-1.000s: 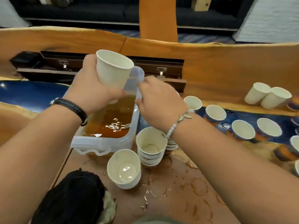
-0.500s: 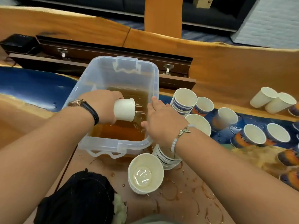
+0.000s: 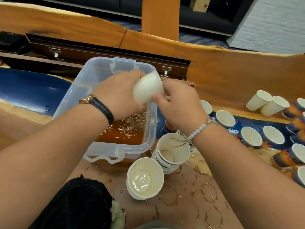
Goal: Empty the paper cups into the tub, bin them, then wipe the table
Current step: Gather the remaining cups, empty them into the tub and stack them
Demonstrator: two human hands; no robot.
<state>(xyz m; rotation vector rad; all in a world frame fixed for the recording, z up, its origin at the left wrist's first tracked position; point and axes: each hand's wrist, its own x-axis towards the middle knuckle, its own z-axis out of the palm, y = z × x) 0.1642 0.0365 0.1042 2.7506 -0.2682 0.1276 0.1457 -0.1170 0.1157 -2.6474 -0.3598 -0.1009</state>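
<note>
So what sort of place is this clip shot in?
Probably a lounge or meeting room after a drinks tasting, not a home kitchen: a long live-edge wood and blue resin table, many used paper cups spread across it, and a dark sofa behind.

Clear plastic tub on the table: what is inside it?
Amber-brown liquid with bubbles pools at the near end of the clear plastic tub. The left hand, holding an upended white paper cup, covers the middle.

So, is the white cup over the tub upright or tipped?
Tipped: the left hand holds the white cup over the tub, closed base toward the camera, no mouth showing.
</note>
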